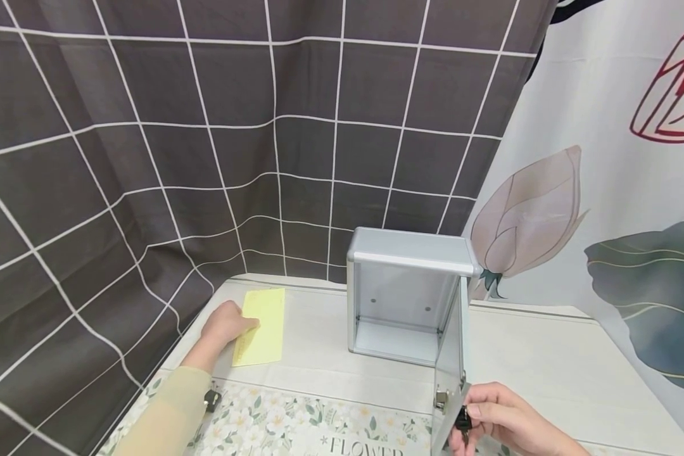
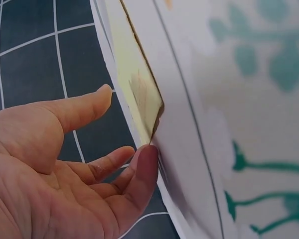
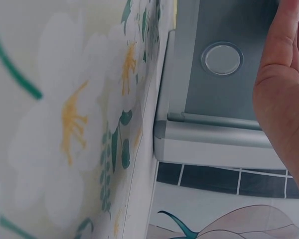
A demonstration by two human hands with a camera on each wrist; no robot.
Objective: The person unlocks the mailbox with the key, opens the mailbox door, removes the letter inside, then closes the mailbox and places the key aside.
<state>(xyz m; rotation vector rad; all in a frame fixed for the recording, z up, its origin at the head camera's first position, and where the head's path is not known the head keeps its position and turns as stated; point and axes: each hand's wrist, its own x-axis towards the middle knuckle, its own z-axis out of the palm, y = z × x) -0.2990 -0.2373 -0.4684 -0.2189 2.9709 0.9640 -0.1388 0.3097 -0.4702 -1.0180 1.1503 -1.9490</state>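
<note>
A pale yellow sheet or envelope [image 1: 269, 323] lies flat on the table at the left. My left hand [image 1: 227, 327] is at its left edge, fingertips touching it; in the left wrist view the thumb [image 2: 92, 107] stands apart from the paper's corner [image 2: 148, 99]. A small silver metal box [image 1: 413, 246] stands upright at centre right. Its hinged door [image 1: 453, 348] is swung out toward me, showing the bare inside. At the door's near edge, my right hand [image 1: 501, 413] pinches a black-headed key [image 1: 463, 420] by the lock [image 1: 441, 399].
A floral cloth [image 1: 296, 411] covers the table's near part. Behind the table hangs a dark curtain with a white grid [image 1: 296, 152], and a white curtain with a lotus print [image 1: 527, 215] hangs at the right. A small black object [image 1: 212, 400] sits by the left sleeve.
</note>
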